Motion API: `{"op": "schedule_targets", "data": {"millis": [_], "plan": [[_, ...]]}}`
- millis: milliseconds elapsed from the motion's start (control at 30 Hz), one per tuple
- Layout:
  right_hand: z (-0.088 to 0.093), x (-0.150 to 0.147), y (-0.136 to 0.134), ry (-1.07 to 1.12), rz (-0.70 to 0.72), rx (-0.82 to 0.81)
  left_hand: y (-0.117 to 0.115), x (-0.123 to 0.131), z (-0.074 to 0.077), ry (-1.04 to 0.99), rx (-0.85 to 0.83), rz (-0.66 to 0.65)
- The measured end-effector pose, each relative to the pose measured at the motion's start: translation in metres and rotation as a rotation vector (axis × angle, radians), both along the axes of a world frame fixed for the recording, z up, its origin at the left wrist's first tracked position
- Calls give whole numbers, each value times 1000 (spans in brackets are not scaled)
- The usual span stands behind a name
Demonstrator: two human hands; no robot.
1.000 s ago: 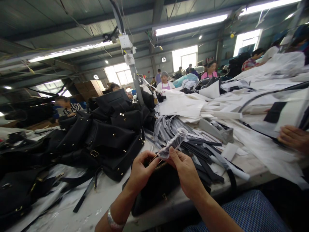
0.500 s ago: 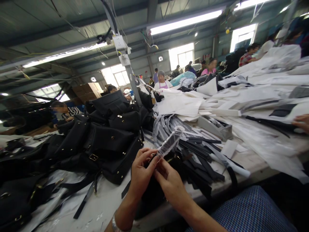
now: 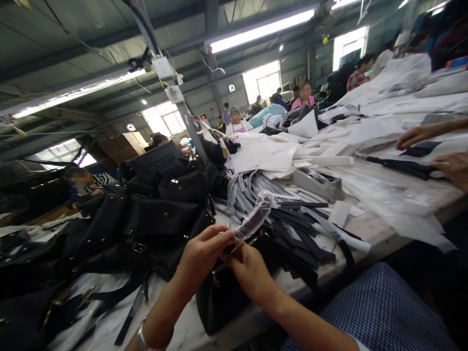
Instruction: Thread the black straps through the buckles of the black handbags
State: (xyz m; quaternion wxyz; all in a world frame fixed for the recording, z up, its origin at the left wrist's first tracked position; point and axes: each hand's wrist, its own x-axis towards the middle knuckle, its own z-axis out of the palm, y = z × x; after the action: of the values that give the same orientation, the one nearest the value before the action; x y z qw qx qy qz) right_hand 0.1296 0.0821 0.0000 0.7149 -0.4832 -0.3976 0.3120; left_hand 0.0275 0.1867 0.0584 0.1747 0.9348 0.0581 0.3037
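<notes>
A black handbag point(image 3: 223, 302) with a gold zip pull stands at the table's front edge, under my hands. From its top rises a curved bag handle point(image 3: 254, 219) wrapped in clear plastic. My left hand point(image 3: 206, 248) is closed, its thumb and fingers pinching the lower end of the wrapped handle. Just right of it, my right hand point(image 3: 252, 270) is closed too, fingers curled around the handle's base by the bag's top. Its fingertips are partly hidden, as is the exact piece between them.
Black handbags point(image 3: 161, 219) are heaped on the left. Black strips point(image 3: 300, 239), plastic-wrapped handles point(image 3: 241, 190) and a grey box point(image 3: 318, 184) lie ahead and right. White sheets point(image 3: 263, 151) cover the table beyond. A co-worker's hands point(image 3: 453, 168) work at far right.
My left hand has shifted left and lower on the handle's end, uncovering more of the handbag. The wrapped handle bends more. A co-worker's second hand has come into view at right.
</notes>
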Motion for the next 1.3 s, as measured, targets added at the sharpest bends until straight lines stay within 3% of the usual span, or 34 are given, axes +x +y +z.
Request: {"op": "schedule_targets", "data": {"millis": [133, 300, 467, 633, 767, 867, 1100, 1300], "plan": [[-2, 0, 0, 21, 11, 19, 4, -3, 9, 93, 252, -80], [-3, 0, -2, 115, 50, 62, 9, -16, 11, 20, 601, -81], [-2, 1, -4, 111, 8, -21, 7, -35, 5, 1, 653, 11], [-4, 2, -1, 98, -53, -9, -1, -41, 1, 141, 441, 88], [-4, -3, 1, 17, -65, -16, -3, -35, 7, 37, -19, 232], [-3, -5, -1, 45, 0, 33, -2, -27, 7, 75, -335, 199], [5, 14, -6, 10, -143, -7, 2, -30, -20, 145, -552, 171], [5, 13, 4, -174, -149, -29, -5, -26, -29, 53, -688, 137]]}}
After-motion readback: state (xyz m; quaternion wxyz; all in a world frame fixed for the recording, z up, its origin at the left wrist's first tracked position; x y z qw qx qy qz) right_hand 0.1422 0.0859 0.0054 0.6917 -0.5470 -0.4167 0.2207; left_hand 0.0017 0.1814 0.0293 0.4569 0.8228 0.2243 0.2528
